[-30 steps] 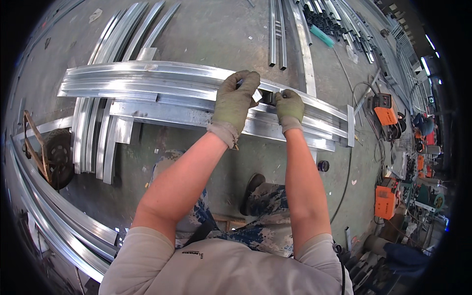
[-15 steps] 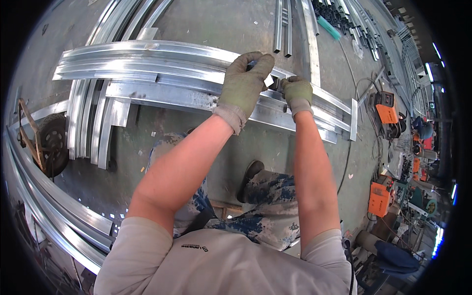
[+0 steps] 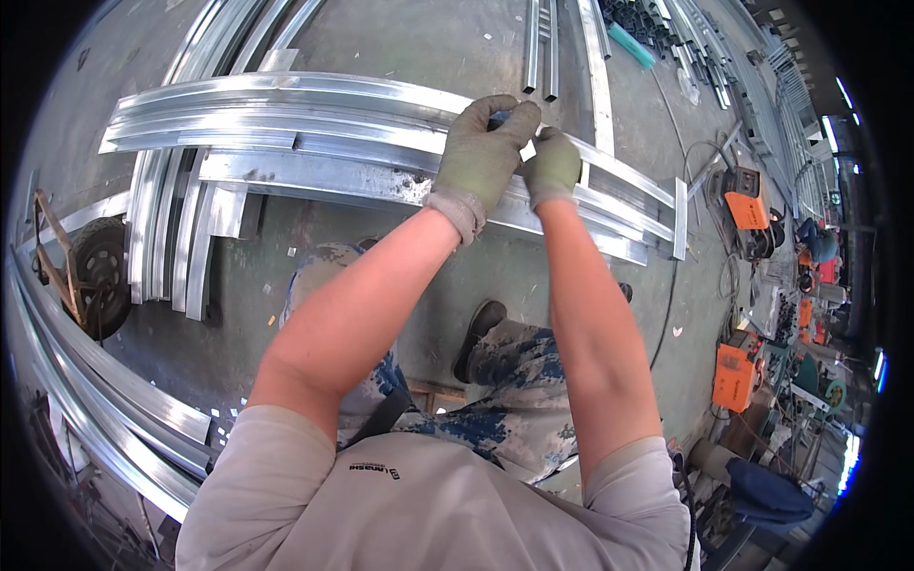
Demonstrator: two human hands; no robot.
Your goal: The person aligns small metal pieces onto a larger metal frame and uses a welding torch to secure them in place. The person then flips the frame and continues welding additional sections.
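Head view: a white piece point(image 3: 528, 150) is seen between the left hand point(image 3: 479, 157) and the right hand point(image 3: 552, 169), over the metal channels point(image 3: 276, 127). Both hands' fingers are curled narrow; what is gripped cannot be told.

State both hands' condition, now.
Olive-gloved left hand: fingers curled; whether holding anything cannot be told.
Olive-gloved right hand: partly curled; whether holding anything cannot be told.

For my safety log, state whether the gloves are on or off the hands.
On. Olive gloves cover the left hand and right hand, their cuffs ending where the bare forearms begin.
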